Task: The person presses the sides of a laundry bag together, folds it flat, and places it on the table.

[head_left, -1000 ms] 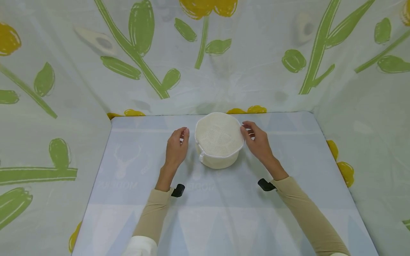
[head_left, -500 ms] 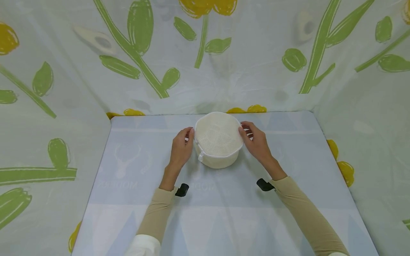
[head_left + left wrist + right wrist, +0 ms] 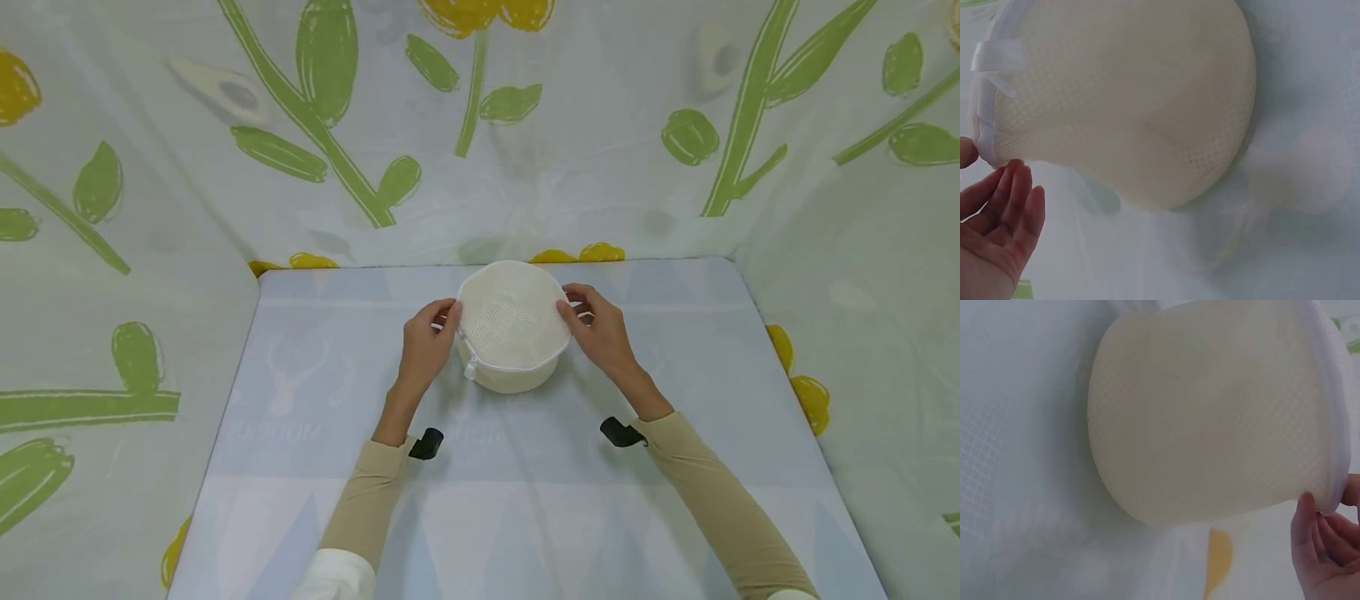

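Nearest to us, two arms in tan sleeves (image 3: 360, 500) reach forward over a pale blue table cover (image 3: 525, 500), each wrist wearing a small black camera mount (image 3: 426, 442). Further out, near the middle of the table and toward its far edge, stands a round cream mesh basket (image 3: 512, 332), upright, its white-trimmed rim facing up and a small white zipper tab (image 3: 471, 369) hanging on the side closest to us. Our left hand (image 3: 424, 350) sits at the basket's left side; the fingers are loosely curved, and the thumb and fingertips (image 3: 1013, 187) meet the rim trim, a light pinch rather than a full grasp. Our right hand (image 3: 600, 329) mirrors it on the right side, fingertips (image 3: 1310, 515) curled onto the rim edge. The basket rests on the table, not lifted, and from above we see only mesh inside it. We judge the work to be at its start: both hands have just taken hold of the rim, and whatever handling follows is not yet done. Beyond the basket rise translucent curtain walls (image 3: 525, 150) printed with green stems and yellow flowers.
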### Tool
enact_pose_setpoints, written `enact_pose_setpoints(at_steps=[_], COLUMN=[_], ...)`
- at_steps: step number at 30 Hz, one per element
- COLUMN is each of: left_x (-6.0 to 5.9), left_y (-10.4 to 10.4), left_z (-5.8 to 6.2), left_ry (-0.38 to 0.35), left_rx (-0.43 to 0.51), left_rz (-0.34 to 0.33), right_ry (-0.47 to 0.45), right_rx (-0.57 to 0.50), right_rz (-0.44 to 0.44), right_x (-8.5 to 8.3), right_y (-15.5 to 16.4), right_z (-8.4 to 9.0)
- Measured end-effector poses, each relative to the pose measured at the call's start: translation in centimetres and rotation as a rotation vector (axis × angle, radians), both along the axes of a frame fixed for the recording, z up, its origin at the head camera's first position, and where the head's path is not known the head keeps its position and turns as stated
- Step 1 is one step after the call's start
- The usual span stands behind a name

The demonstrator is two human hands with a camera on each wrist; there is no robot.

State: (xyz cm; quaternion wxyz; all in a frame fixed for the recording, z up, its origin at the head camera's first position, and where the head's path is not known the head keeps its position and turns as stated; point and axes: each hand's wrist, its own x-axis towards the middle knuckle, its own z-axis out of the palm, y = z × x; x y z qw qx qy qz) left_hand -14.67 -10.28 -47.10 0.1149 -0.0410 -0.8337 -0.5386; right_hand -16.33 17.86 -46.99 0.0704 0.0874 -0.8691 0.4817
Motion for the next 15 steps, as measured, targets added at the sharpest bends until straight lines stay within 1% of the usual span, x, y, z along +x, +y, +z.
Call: enact_pose_setpoints(at_steps=[4, 8, 10, 12, 15], left_x=[0.0, 0.1, 0.2, 0.3, 0.5], left_y=[0.0, 0.0, -0.1, -0.1, -0.2], left_z=[0.3, 0.6, 0.8, 0.9, 1.0], left_ry=[-0.068, -0.148, -0.180, -0.203, -0.225], left_rx=[0.084, 0.217, 0.267, 0.296, 0.304], left_rz=[0.001, -0.031, -0.046, -0.056, -0.059], right_ry=[-0.048, -0.092, -0.106, -0.110, -0.121], right_rx=[-0.023, -0.025, -0.030, -0.039, -0.052], right_rz=[-0.013, -0.024, -0.026, -0.023, -0.016], right_x=[0.0, 0.1, 0.2, 0.2, 0.4], right_y=[0.0, 0.0, 0.1, 0.2, 0.2], right_z=[0.3, 0.6, 0.7, 0.8, 1.1])
